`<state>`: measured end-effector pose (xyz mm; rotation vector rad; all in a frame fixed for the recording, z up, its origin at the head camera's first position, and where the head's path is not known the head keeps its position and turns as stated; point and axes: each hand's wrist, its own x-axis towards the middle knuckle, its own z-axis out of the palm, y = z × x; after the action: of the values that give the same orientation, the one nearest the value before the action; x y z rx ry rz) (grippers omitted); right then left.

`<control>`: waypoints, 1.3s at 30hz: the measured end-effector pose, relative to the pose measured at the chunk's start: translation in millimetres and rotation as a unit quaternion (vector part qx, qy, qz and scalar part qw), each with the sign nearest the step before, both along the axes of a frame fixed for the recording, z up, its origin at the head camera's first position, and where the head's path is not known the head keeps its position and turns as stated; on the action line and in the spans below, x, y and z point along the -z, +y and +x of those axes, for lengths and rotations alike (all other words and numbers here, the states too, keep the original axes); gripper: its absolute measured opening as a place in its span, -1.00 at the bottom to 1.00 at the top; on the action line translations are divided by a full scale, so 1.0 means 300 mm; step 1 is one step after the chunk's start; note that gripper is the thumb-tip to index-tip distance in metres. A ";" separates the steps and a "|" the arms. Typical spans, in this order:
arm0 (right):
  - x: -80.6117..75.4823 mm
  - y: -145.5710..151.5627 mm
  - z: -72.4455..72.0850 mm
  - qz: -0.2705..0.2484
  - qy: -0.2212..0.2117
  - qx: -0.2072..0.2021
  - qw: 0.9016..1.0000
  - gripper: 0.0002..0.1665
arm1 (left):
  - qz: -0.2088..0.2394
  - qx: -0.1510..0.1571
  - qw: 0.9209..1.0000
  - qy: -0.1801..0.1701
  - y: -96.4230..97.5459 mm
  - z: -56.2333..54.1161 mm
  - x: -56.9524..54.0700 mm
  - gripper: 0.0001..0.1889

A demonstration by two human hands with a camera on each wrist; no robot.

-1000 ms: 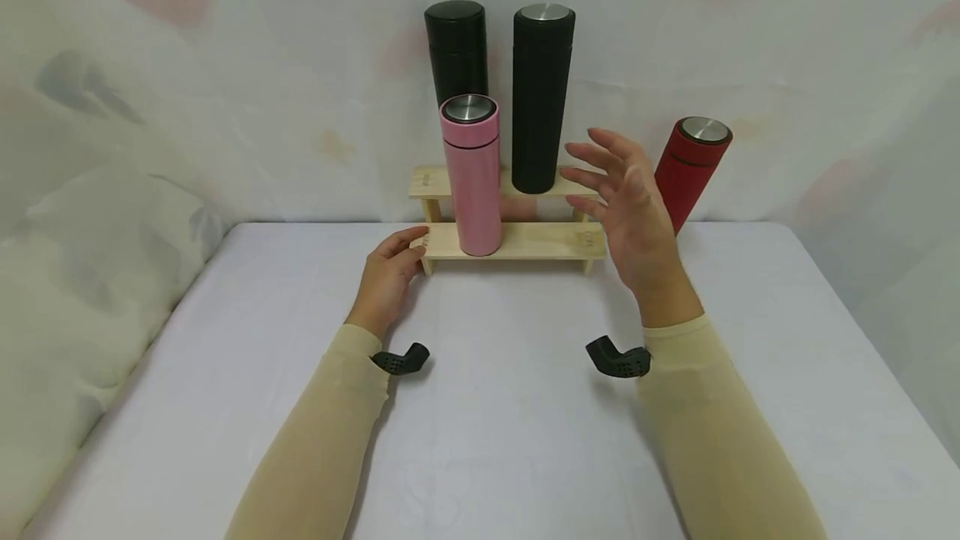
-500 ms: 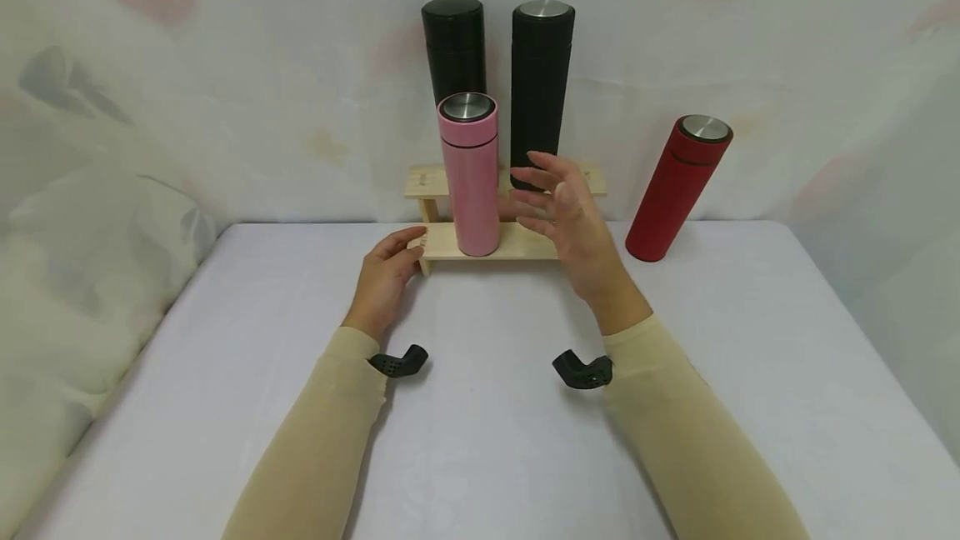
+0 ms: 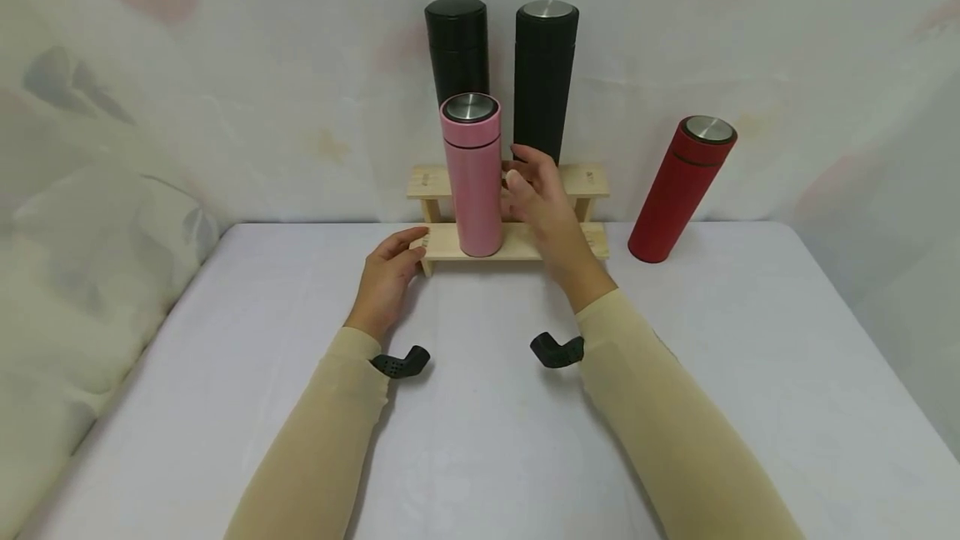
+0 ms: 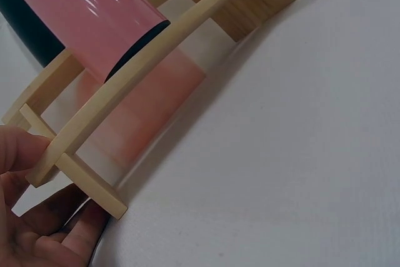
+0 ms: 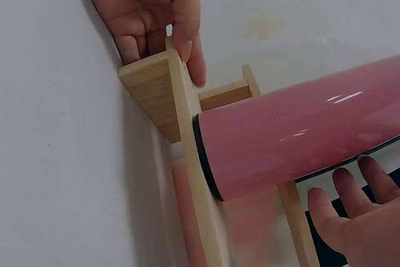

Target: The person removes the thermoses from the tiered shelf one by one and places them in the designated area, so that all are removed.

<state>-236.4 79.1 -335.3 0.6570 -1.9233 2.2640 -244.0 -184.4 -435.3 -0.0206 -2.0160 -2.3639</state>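
Note:
A pink thermos bottle (image 3: 474, 190) with a steel-topped lid stands upright on the lower step of a two-step wooden rack (image 3: 446, 241). My left hand (image 3: 384, 283) grips the left end of that step; in the left wrist view the thumb (image 4: 25, 148) lies on the wood and the other fingers are beneath. To the right of the pink bottle is my right hand (image 3: 546, 211). Its fingers (image 5: 350, 192) are spread loosely along the bottle's side, and whether the tips touch it is unclear. The right thumb is not seen in the right wrist view.
Two black thermos bottles, one dark-lidded (image 3: 457, 57) and one steel-topped (image 3: 543, 82), stand on the upper step behind. A red thermos bottle (image 3: 678, 194) stands on the white-covered table (image 3: 465, 440) right of the rack. A patterned cloth backdrop (image 3: 300, 90) rises behind.
My right hand has moved left, from beside the red bottle, past the front of the steel-topped black bottle, to the pink bottle's right side. My left hand has stayed at the rack's end.

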 end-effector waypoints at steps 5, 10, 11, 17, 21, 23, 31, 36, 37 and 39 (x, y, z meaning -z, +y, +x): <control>0.016 -0.022 -0.029 0.018 0.008 -0.004 1.000 -0.12 | 0.004 -0.001 1.000 0.004 0.002 -0.003 0.005 -0.57; 0.037 -0.039 -0.044 0.061 -0.002 0.011 0.998 -0.04 | 0.007 -0.001 1.000 0.008 0.003 -0.004 0.008 -0.57; 0.040 -0.040 -0.046 0.067 -0.005 0.014 0.998 -0.01 | 0.005 -0.001 1.000 0.008 0.003 -0.004 0.007 -0.57; 0.052 -0.046 -0.057 0.084 -0.011 0.020 0.996 0.05 | -0.003 -0.001 1.000 0.007 0.006 -0.001 0.002 -0.57; 0.058 -0.052 -0.068 0.089 -0.006 0.021 0.996 0.06 | -0.001 0.000 1.000 0.006 0.005 -0.001 0.002 -0.56; 0.061 -0.055 -0.072 0.089 -0.004 0.022 0.996 0.05 | -0.002 0.000 1.000 0.006 0.004 -0.001 0.004 -0.56; 0.065 -0.062 -0.073 0.095 0.003 0.030 0.995 0.02 | -0.005 0.000 1.000 0.008 0.003 0.001 0.003 -0.57; 0.061 -0.060 -0.061 0.108 0.005 0.038 0.993 0.03 | -0.005 -0.003 1.000 0.005 0.004 0.001 0.002 -0.56; 0.060 -0.059 -0.059 0.111 0.006 0.041 0.993 0.04 | -0.004 -0.003 1.000 0.005 0.004 0.002 0.001 -0.56; 0.058 -0.058 -0.051 0.118 0.008 0.046 0.992 0.04 | -0.001 -0.004 1.000 0.005 0.005 0.001 0.001 -0.56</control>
<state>-251.7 61.8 -352.7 0.5951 -2.1853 1.9906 -243.7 -183.0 -435.5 -0.0256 -2.0114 -2.3519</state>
